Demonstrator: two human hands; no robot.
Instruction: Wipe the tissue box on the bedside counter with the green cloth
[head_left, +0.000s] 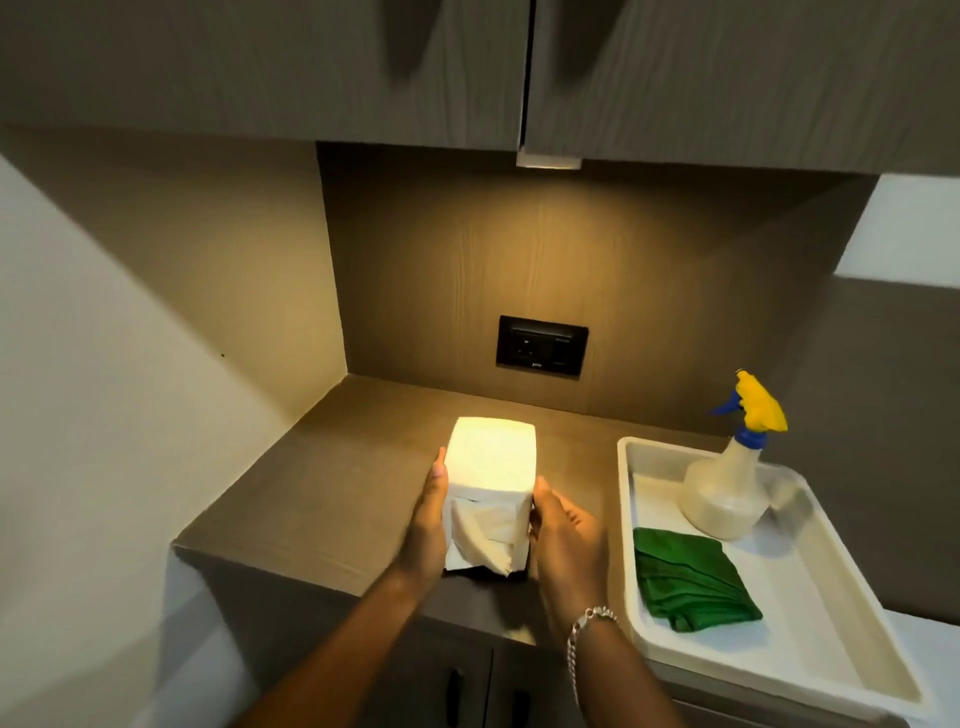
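A white tissue box (491, 467) rests on the brown bedside counter (311, 467), lit from above, with a tissue hanging out of its near face. My left hand (428, 525) presses against its left side and my right hand (566, 540) against its right side, so both hold the box between them. The folded green cloth (693, 579) lies apart in a white tray (831, 654) to the right, and neither hand touches it.
A spray bottle (724, 488) with a yellow and blue trigger stands at the back of the tray. A black wall socket (542, 345) sits on the back panel. Overhead cabinets (519, 67) hang above. A wall (104, 364) closes the left side.
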